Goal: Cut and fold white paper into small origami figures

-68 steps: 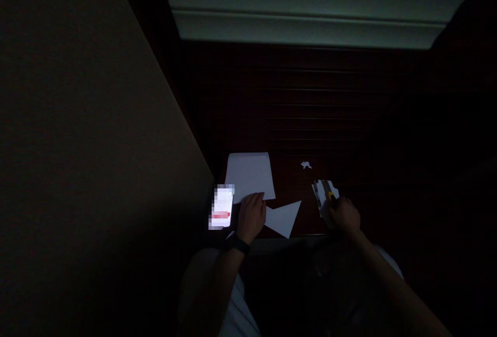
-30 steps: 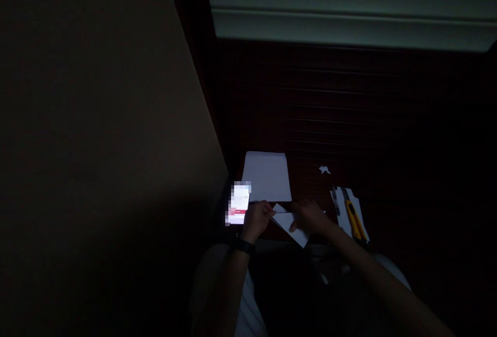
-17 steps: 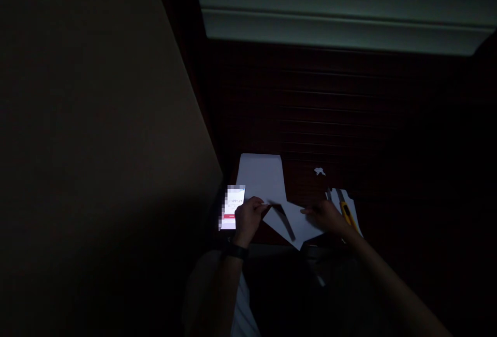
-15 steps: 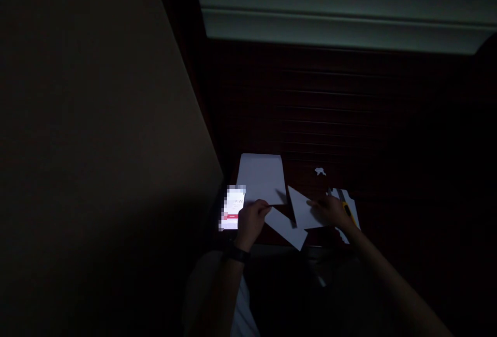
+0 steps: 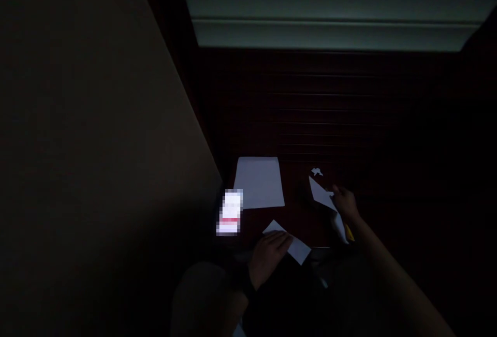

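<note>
My left hand (image 5: 271,255) lies palm down across a narrow white paper strip (image 5: 300,250) by the table's front edge, its fingers stretched out over the strip. One end of that strip juts past the edge. Farther right, my right hand (image 5: 345,203) pinches a larger piece of white paper (image 5: 322,193), which is lifted and tilted above other white paper (image 5: 340,227). A yellow tool handle (image 5: 349,232) shows partly below this hand; the rest of it is hidden. A white sheet (image 5: 259,182) lies flat at the back left of the table.
A lit phone (image 5: 230,213), its screen blurred, sits at the table's left side. Small paper scraps (image 5: 317,172) lie at the back right. A wall (image 5: 116,119) rises on the left, and dark slatted panelling (image 5: 303,109) stands behind the dark table (image 5: 297,192). The scene is dim.
My right hand has carried its piece of paper right, over the paper and yellow tool. My left hand has gone from pinching the strip's corner to lying across it, nearer me.
</note>
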### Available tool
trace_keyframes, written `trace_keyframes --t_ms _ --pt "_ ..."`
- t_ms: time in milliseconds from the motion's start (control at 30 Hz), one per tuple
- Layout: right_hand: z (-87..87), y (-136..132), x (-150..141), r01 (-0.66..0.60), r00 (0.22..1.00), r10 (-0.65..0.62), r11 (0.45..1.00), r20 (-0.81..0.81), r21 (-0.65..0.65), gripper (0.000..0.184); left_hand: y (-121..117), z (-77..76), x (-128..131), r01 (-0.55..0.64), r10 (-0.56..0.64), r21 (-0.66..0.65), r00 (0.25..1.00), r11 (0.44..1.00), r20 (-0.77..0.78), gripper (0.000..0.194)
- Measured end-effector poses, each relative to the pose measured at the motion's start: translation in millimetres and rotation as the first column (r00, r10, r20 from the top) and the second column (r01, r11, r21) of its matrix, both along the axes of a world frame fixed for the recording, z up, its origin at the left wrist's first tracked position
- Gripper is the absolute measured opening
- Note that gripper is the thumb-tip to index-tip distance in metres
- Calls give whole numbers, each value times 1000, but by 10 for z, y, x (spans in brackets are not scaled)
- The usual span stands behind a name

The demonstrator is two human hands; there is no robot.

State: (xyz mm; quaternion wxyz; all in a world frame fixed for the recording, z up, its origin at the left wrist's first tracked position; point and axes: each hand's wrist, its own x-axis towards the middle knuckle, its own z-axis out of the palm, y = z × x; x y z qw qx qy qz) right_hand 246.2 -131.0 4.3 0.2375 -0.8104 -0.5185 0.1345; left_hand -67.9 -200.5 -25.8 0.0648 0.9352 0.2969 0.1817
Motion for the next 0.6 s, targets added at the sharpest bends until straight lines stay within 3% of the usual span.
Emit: trace_keyframes --t_ms 133,233,400,600 --pt "101 -327 378 14 1000 -11 994 24 -109 38 91 286 -3 -174 169 32 978 984 120 32" --pt "88 -542 470 -1 1000 6 980 23 -197 39 139 480 25 -324 318 45 942 945 109 31" --pt "0 -642 429 -25 1000 24 950 -7 -312 40 136 511 125 -308 317 -112 946 945 71 38" --pt "122 -654 459 -64 995 34 943 -99 -326 43 110 569 318 -264 367 -336 883 904 292 45"
